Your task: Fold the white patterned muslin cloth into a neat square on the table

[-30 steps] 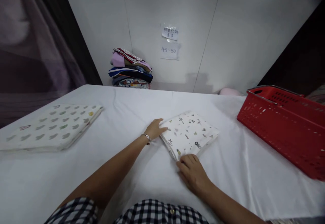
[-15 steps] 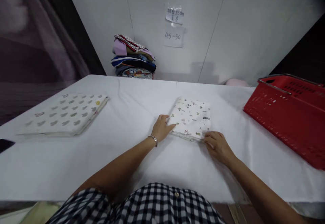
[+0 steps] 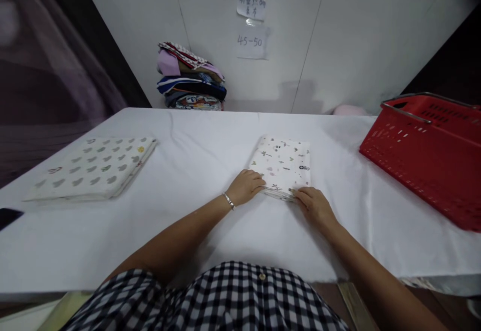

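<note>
A folded white cloth point(image 3: 283, 163) with small scattered prints lies on the white-covered table point(image 3: 210, 236) in front of me, its layered edge facing me. At its near left corner, my left hand point(image 3: 246, 186) is closed, fingers over the top and thumb hidden. My right hand point(image 3: 315, 207) pinches the near edge toward the right corner, fingertips on top. Over on the left sits another folded cloth point(image 3: 93, 166), larger, with rows of grey shapes; neither hand touches it.
A red plastic basket point(image 3: 428, 155) with metal handles stands at the right. Behind the table's far edge rises a pile of folded fabrics point(image 3: 191, 78) against the wall. A dark flat object point(image 3: 9, 217) lies at the left edge. Handwritten papers point(image 3: 251, 40) hang on the wall.
My left hand has shifted from the cloth's left side onto its near left corner. The right hand has moved inward along the near edge. The view has tilted slightly.
</note>
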The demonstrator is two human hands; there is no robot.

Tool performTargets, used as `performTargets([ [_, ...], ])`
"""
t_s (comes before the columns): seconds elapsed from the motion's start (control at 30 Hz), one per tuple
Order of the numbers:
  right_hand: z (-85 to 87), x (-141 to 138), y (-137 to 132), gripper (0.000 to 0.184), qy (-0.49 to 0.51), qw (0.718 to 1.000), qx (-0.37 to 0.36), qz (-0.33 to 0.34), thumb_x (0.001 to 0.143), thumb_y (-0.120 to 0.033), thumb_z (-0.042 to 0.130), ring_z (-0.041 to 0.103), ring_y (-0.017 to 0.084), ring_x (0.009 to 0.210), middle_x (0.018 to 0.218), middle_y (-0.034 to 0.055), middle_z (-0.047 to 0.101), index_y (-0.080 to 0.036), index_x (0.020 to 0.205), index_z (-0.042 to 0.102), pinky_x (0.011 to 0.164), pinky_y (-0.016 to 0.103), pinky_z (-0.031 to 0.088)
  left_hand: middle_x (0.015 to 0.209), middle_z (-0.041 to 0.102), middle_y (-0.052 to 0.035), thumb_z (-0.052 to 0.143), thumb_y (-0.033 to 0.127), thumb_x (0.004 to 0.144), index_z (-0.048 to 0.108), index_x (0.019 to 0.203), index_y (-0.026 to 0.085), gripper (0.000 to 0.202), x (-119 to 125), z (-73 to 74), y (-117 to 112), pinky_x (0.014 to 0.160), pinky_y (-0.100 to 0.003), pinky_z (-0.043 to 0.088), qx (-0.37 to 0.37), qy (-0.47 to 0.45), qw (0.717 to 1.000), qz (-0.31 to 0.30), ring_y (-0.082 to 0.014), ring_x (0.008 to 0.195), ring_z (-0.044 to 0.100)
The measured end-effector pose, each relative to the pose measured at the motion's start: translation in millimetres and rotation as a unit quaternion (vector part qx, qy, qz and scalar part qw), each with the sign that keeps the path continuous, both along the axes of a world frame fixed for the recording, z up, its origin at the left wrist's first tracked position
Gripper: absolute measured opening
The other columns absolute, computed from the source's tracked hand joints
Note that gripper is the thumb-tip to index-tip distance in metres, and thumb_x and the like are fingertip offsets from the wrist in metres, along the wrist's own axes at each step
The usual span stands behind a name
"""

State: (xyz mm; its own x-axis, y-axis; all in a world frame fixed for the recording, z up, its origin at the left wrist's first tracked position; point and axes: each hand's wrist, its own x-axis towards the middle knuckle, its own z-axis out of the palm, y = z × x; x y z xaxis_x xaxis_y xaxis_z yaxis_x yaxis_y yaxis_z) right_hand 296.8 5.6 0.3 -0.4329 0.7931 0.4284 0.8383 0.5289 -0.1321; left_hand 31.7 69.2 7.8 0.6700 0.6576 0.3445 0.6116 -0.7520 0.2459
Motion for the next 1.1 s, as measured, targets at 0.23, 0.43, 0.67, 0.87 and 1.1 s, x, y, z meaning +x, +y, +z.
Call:
performTargets([
  [0.23, -0.7, 1.2, 3.8, 0.029, -0.033, 0.999, 0.015, 0.009, 0.092, -0.017, 0.038, 0.057, 0.020, 0.081, 0.091, 0.0090, 0.066, -0.018, 0.099, 0.066, 0.069, 0.032, 0.041, 0.095, 0.062, -0.0042, 0.040, 0.029, 0.094, 0.063, 0.093, 0.020, 0.024, 2.1, 2.1, 1.6, 0.081, -0.033, 0.036, -0.011, 0.042, 0.999, -0.001, -0.0171, 0.089, 0.052],
  [0.43, 1.3, 5.0, 1.7, 0.029, -0.060, 0.998, 0.018, 0.022, 0.087, -0.009, 0.042, 0.055, 0.021, 0.084, 0.097, 0.0098, 0.064, -0.017, 0.106, 0.062, 0.071, 0.032, 0.040, 0.089, 0.060, -0.0047, 0.039, 0.027, 0.094, 0.062, 0.089, 0.019, 0.025, 7.1, 4.5, -1.0, 0.079, -0.032, 0.036, -0.017, 0.045, 0.999, 0.019, -0.0175, 0.086, 0.051],
  [0.67, -0.9, 6.5, -2.8, 0.030, -0.053, 0.998, 0.036, -0.002, 0.088, -0.008, 0.037, 0.054, 0.020, 0.081, 0.093, 0.0095, 0.063, -0.016, 0.104, 0.061, 0.069, 0.032, 0.040, 0.093, 0.060, -0.0050, 0.041, 0.025, 0.093, 0.061, 0.091, 0.018, 0.022, 8.4, 2.7, -3.5, 0.080, -0.032, 0.036, -0.008, 0.058, 0.998, 0.010, -0.0178, 0.088, 0.051],
  [0.87, 2.9, 5.6, -7.2, 0.029, -0.031, 0.999, 0.005, 0.024, 0.090, -0.015, 0.037, 0.054, 0.022, 0.087, 0.096, 0.0111, 0.062, -0.017, 0.108, 0.060, 0.069, 0.035, 0.041, 0.101, 0.060, -0.0054, 0.046, 0.025, 0.091, 0.060, 0.099, 0.020, 0.017, 1.9, -1.3, -4.2, 0.086, -0.034, 0.036, -0.011, 0.026, 0.999, -0.016, -0.0185, 0.096, 0.051],
  [1.1, 4.6, 6.4, -4.9, 0.026, -0.040, 0.999, 0.009, 0.015, 0.091, -0.017, 0.038, 0.054, 0.021, 0.084, 0.093, 0.0092, 0.062, -0.018, 0.101, 0.062, 0.069, 0.033, 0.041, 0.099, 0.061, -0.0052, 0.046, 0.027, 0.091, 0.062, 0.097, 0.021, 0.018, 4.0, -1.2, -1.0, 0.085, -0.035, 0.036, -0.033, 0.023, 0.999, -0.011, -0.0188, 0.095, 0.051],
])
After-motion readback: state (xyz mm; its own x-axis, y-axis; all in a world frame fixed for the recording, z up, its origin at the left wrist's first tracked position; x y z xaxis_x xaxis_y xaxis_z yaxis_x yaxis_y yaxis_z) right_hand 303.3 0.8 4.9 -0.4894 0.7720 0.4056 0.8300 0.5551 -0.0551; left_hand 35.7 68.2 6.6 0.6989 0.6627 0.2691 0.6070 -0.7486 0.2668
